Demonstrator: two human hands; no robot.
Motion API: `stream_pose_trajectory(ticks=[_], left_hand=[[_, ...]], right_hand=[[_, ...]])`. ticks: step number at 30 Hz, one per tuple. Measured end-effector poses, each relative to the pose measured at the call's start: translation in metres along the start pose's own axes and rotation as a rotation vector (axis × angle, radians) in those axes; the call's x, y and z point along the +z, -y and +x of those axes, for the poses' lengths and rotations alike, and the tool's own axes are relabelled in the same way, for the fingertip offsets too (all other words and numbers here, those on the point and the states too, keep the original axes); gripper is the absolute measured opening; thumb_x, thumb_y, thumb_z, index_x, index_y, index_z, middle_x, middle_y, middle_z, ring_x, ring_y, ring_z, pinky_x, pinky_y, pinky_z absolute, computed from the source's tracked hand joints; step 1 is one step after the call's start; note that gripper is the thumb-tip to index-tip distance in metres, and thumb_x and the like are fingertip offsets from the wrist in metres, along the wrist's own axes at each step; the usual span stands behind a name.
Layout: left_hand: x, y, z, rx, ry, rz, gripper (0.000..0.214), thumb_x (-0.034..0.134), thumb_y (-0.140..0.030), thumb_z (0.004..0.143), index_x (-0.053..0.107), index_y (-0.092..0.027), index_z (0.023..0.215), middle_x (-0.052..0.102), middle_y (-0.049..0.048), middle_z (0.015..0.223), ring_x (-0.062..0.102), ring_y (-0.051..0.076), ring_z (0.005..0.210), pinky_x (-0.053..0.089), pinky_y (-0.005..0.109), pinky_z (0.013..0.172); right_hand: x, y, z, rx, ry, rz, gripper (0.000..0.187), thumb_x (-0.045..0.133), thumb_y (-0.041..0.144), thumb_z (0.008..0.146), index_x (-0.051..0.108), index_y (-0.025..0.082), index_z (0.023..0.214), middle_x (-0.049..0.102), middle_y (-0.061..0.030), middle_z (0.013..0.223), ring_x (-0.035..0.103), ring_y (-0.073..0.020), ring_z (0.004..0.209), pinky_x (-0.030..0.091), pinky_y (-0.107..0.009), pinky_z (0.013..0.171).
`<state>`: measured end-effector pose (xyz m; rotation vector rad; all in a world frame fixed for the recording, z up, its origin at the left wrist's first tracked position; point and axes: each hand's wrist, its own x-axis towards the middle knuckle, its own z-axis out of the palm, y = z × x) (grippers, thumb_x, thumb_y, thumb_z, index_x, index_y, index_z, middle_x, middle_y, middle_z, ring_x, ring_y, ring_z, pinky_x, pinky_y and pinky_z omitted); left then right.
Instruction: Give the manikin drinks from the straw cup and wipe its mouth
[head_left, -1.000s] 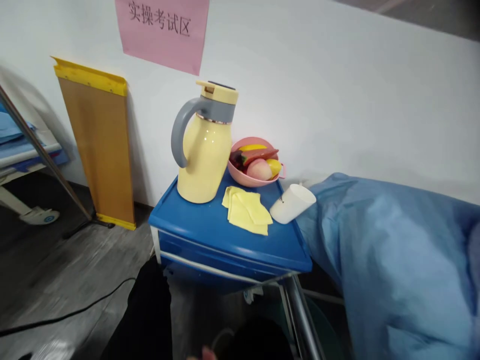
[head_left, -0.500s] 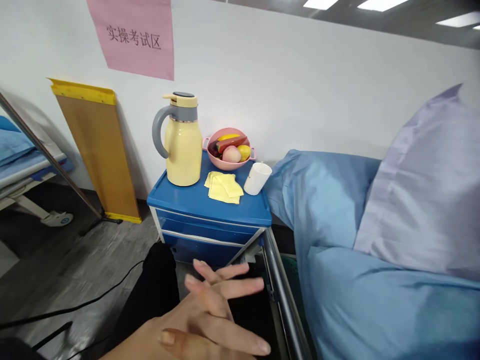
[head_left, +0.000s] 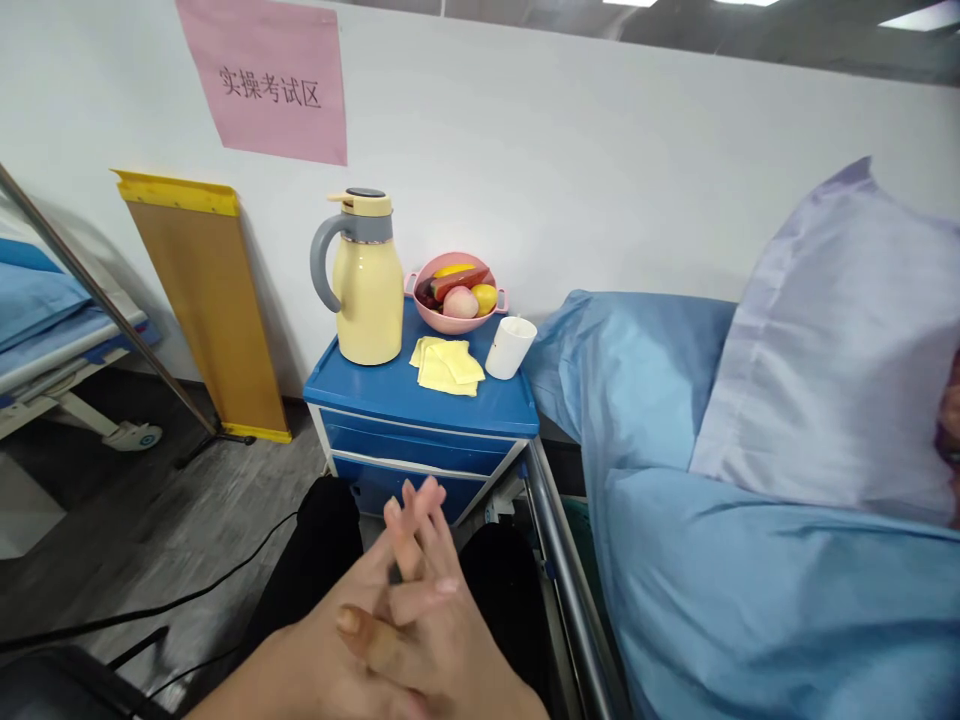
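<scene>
Two bare hands fill the bottom centre of the head view, pressed together with their fingers interlaced. The left hand [head_left: 330, 650] lies on the left with its thumb across the clasp; the right hand [head_left: 450, 630] meets it from the right, and several fingertips [head_left: 420, 505] point up and away. Both hands are closed only on each other and hold no object. They hover above dark trouser legs [head_left: 322, 550].

Just right of the hands runs a metal bed rail [head_left: 562, 570]. Beyond it, further right, lies a bed with a blue sheet [head_left: 750, 600] and a pale lilac pillow [head_left: 825, 370].

Straight ahead of the hands, well apart from them, stands a blue bedside cabinet [head_left: 420, 440] against a white wall. On its top, from left to right, stand a pale yellow jug [head_left: 367, 290] with a grey handle, a folded yellow cloth [head_left: 446, 365], and a white cup [head_left: 510, 347]. Behind the cloth sits a pink bowl [head_left: 450, 320] of fruit.

To the left of the hands, a brown board [head_left: 210, 320] with yellow trim leans on the wall. Above it hangs a pink paper sign [head_left: 262, 75] with Chinese characters. A black cable [head_left: 150, 610] crosses the grey floor.
</scene>
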<state>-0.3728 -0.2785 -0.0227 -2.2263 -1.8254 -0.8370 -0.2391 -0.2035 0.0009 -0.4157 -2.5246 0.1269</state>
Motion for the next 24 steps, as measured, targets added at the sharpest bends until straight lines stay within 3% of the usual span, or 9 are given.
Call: stream_pose_trajectory(ticks=[3,6,9,13,15,19,24], left_hand=[[-0.031,0.041,-0.004,-0.065,-0.047,-0.064,0.078,0.051,-0.060,0.088,0.016,-0.037,0.153,0.012,0.0077,0.164,0.025,0.035,0.146,0.040,0.056,0.107],[-0.028,0.055,-0.002,-0.141,-0.153,0.134,0.078,0.059,-0.038,0.090,0.014,-0.038,0.153,0.000,0.0075,0.165,0.010,0.039,0.149,0.024,0.066,0.113],[-0.008,0.051,-0.005,-0.183,-0.161,0.321,0.080,0.068,-0.045,0.083,0.024,-0.044,0.150,0.008,0.0037,0.164,0.005,0.044,0.148,0.005,0.077,0.110],[0.013,0.037,-0.011,-0.244,-0.056,0.376,0.064,0.063,-0.050,0.084,0.039,-0.044,0.144,0.033,0.0061,0.158,0.016,0.043,0.146,0.001,0.078,0.108],[0.018,0.033,-0.012,-0.280,-0.005,0.395,0.060,0.060,-0.048,0.088,0.040,-0.042,0.144,0.037,0.0075,0.155,0.022,0.043,0.145,0.000,0.080,0.107],[0.024,0.030,-0.008,-0.298,0.025,0.445,0.056,0.053,-0.035,0.093,0.038,-0.037,0.146,0.034,0.0105,0.156,0.027,0.043,0.143,0.000,0.079,0.107],[0.024,0.020,-0.002,-0.266,0.109,0.541,0.061,0.045,-0.009,0.091,0.039,-0.030,0.147,0.035,0.0133,0.155,0.029,0.045,0.141,-0.006,0.077,0.106]], right_hand=[[-0.003,-0.009,0.006,0.016,0.013,-0.069,0.077,0.057,0.071,0.079,0.033,0.046,0.147,0.024,-0.0028,0.161,0.021,-0.0402,0.146,0.028,-0.068,0.108],[0.006,-0.017,0.007,0.212,0.031,-0.250,0.079,0.058,0.062,0.085,0.028,0.034,0.152,0.021,-0.0118,0.161,0.017,-0.0455,0.146,0.020,-0.077,0.105],[0.023,-0.023,0.005,0.302,0.083,-0.327,0.079,0.057,0.061,0.086,0.027,0.031,0.153,0.018,-0.0124,0.161,0.016,-0.0442,0.147,0.019,-0.077,0.106],[0.043,-0.025,-0.001,0.358,0.138,-0.361,0.073,0.054,0.052,0.091,0.025,0.028,0.154,0.014,-0.0102,0.162,0.012,-0.0409,0.148,0.019,-0.075,0.107],[0.050,-0.025,-0.005,0.375,0.146,-0.359,0.071,0.052,0.048,0.093,0.023,0.027,0.154,0.013,-0.0107,0.163,0.010,-0.0397,0.149,0.019,-0.073,0.109],[0.056,-0.026,-0.011,0.387,0.149,-0.334,0.069,0.047,0.045,0.095,0.021,0.026,0.155,0.013,-0.0131,0.162,0.012,-0.0387,0.148,0.024,-0.069,0.110],[0.052,-0.013,-0.004,0.424,0.143,-0.310,0.060,0.040,0.047,0.097,0.027,0.030,0.154,0.015,-0.0090,0.162,0.016,-0.0424,0.146,0.025,-0.071,0.109]])
